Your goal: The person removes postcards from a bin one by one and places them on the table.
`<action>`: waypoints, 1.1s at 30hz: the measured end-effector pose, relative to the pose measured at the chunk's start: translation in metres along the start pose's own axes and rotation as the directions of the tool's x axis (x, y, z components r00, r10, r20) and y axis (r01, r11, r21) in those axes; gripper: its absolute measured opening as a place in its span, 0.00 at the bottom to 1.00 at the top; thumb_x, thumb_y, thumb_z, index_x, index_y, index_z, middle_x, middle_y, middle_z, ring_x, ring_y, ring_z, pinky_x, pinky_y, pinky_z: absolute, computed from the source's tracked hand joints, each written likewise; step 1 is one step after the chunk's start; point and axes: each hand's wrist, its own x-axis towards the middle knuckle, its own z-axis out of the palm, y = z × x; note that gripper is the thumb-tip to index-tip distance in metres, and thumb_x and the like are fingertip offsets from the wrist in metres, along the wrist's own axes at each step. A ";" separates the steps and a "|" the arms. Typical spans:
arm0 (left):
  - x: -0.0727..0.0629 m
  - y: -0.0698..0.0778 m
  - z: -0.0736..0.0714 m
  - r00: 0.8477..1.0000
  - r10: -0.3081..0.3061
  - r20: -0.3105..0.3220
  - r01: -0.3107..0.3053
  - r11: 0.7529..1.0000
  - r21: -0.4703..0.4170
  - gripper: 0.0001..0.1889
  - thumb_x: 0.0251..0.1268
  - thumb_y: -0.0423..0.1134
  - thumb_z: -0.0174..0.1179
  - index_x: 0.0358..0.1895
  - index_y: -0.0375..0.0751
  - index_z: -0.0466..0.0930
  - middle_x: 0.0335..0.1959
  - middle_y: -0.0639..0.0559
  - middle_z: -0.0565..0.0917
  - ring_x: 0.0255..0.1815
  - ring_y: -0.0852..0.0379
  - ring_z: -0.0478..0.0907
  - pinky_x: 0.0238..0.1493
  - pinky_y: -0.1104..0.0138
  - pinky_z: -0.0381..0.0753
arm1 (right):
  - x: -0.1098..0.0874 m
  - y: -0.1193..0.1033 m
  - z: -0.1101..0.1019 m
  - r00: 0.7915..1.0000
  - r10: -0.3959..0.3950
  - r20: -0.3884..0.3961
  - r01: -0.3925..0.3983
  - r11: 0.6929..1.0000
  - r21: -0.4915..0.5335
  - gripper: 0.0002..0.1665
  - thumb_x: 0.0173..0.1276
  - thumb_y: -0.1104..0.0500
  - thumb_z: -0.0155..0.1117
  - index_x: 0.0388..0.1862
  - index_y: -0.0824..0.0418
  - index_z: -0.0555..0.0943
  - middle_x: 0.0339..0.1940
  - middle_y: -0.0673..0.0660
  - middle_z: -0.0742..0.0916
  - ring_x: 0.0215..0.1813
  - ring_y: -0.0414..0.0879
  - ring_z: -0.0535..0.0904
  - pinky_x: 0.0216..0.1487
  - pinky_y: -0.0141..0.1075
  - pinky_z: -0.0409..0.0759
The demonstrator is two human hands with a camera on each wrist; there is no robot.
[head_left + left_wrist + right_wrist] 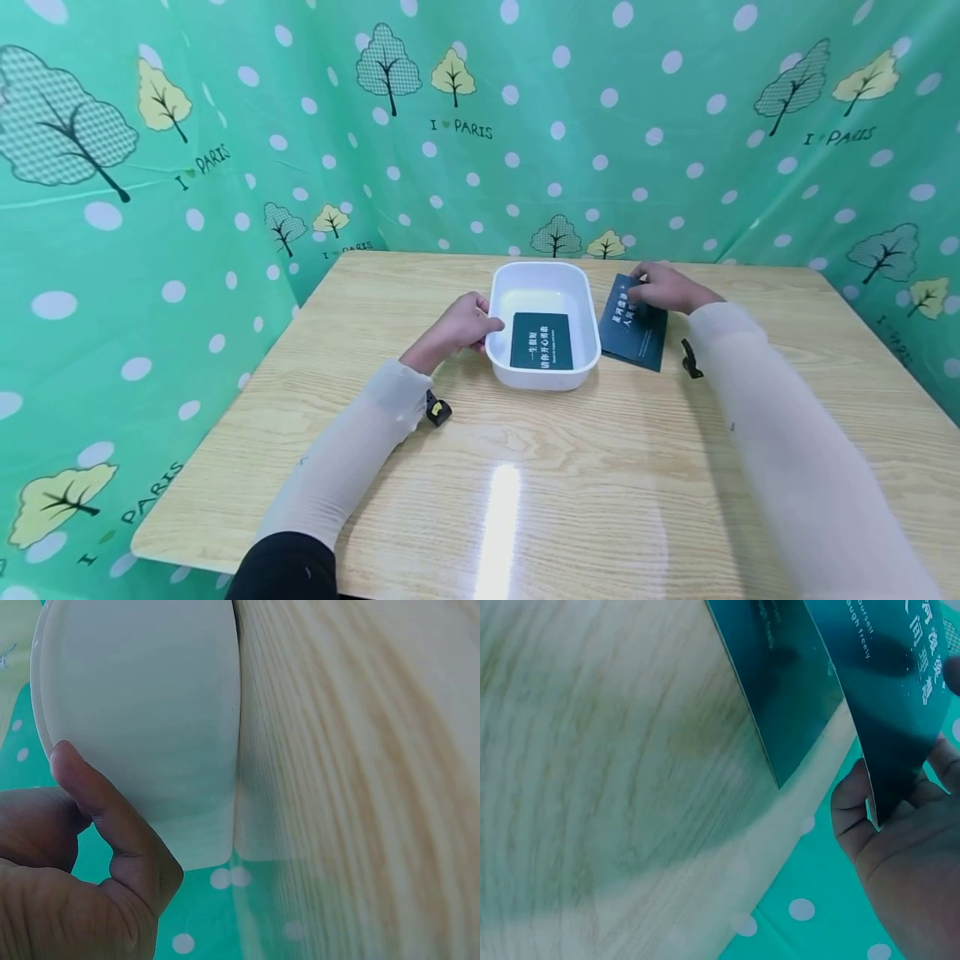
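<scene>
1. White tub (545, 380) is being supported upright on the wooden worktop (592, 467), near its far edge.
2. Inside the tub, one dark teal card (540, 342) is being displayed with white lettering facing up, lying toward the near end.
3. On its left side, the tub's rim is being gripped by the left hand (459, 323), the thumb being placed at the edge.
4. Just right of the tub, a printed card (885, 690) is being pinched by the right hand (667, 287) and held tilted.
5. Below that, another teal card (784, 712) is being partly covered, lying on the worktop.
</scene>
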 end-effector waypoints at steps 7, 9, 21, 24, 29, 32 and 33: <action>0.001 -0.001 0.000 1.000 0.013 0.001 -0.013 1.000 -0.008 0.14 0.70 0.31 0.62 0.50 0.34 0.65 0.34 0.37 0.81 0.19 0.55 0.78 0.20 0.67 0.83 | 0.002 0.004 0.008 0.999 0.010 0.033 -0.007 0.998 -0.067 0.37 0.67 0.53 0.64 0.68 0.70 0.66 0.60 0.72 0.77 0.58 0.65 0.73 0.67 0.65 0.72; 0.002 -0.001 0.000 1.000 0.015 0.002 -0.015 1.000 -0.007 0.14 0.71 0.31 0.62 0.50 0.34 0.65 0.35 0.38 0.81 0.19 0.55 0.79 0.20 0.67 0.84 | 0.002 0.005 0.009 0.999 0.014 0.031 -0.012 0.997 -0.077 0.37 0.67 0.53 0.65 0.69 0.71 0.66 0.60 0.72 0.77 0.58 0.65 0.73 0.68 0.65 0.71; -0.001 0.002 -0.001 1.000 0.005 0.014 -0.005 1.000 -0.008 0.14 0.71 0.31 0.61 0.50 0.34 0.65 0.33 0.36 0.82 0.18 0.56 0.78 0.22 0.66 0.85 | 0.008 0.013 0.016 0.998 -0.012 0.059 0.021 0.988 -0.152 0.37 0.66 0.54 0.68 0.67 0.72 0.69 0.62 0.75 0.77 0.60 0.68 0.76 0.65 0.64 0.75; -0.002 0.002 0.000 1.000 0.007 0.014 -0.007 1.000 -0.010 0.14 0.71 0.31 0.61 0.50 0.34 0.65 0.33 0.37 0.82 0.18 0.56 0.79 0.22 0.66 0.85 | 0.008 0.015 0.016 0.998 -0.014 0.065 0.025 0.986 -0.163 0.37 0.66 0.54 0.69 0.67 0.72 0.69 0.63 0.76 0.77 0.61 0.69 0.75 0.65 0.65 0.74; -0.002 0.001 0.000 1.000 0.011 0.006 -0.011 1.000 -0.006 0.14 0.71 0.31 0.61 0.50 0.34 0.65 0.34 0.37 0.82 0.18 0.56 0.78 0.22 0.66 0.85 | 0.009 0.015 0.015 0.998 -0.011 0.066 0.022 0.984 -0.175 0.38 0.66 0.55 0.69 0.69 0.71 0.68 0.65 0.78 0.75 0.63 0.71 0.73 0.67 0.66 0.73; -0.002 0.001 0.000 1.000 0.008 0.001 -0.008 1.000 0.001 0.14 0.71 0.31 0.61 0.50 0.34 0.65 0.35 0.37 0.81 0.19 0.56 0.79 0.22 0.66 0.85 | 0.008 0.015 0.015 0.998 -0.011 0.055 0.020 0.984 -0.175 0.37 0.66 0.55 0.69 0.69 0.70 0.69 0.65 0.78 0.75 0.64 0.71 0.73 0.66 0.66 0.73; -0.002 0.001 0.000 1.000 0.006 0.000 -0.006 1.000 0.002 0.14 0.71 0.31 0.61 0.50 0.34 0.65 0.35 0.37 0.81 0.19 0.56 0.79 0.22 0.66 0.85 | 0.007 0.014 0.014 0.999 -0.015 0.046 0.022 0.984 -0.177 0.37 0.67 0.54 0.69 0.69 0.70 0.69 0.65 0.78 0.75 0.63 0.71 0.73 0.65 0.66 0.74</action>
